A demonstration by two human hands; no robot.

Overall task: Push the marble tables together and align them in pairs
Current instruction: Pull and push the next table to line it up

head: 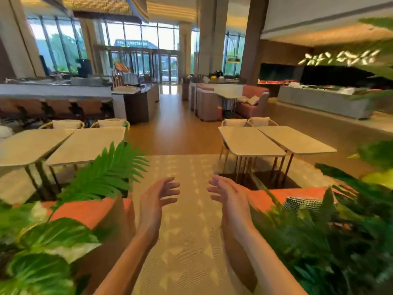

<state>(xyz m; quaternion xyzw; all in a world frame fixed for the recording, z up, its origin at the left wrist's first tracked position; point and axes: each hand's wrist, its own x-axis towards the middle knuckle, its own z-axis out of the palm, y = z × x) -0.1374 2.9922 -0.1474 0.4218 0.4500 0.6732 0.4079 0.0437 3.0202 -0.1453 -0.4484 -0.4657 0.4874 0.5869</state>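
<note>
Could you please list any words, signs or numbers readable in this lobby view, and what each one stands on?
Glowing white sign on the dark wall, upper right: lettering present but too blurred to read.
Pale marble tabletops, orange sofas, counters: no text visible.
Nothing else legible.

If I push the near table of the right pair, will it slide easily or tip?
The near right table probably feels heavy, since its top looks like stone. Its thin metal legs might let it wobble. It stands partly on carpet, so it may drag.
</note>
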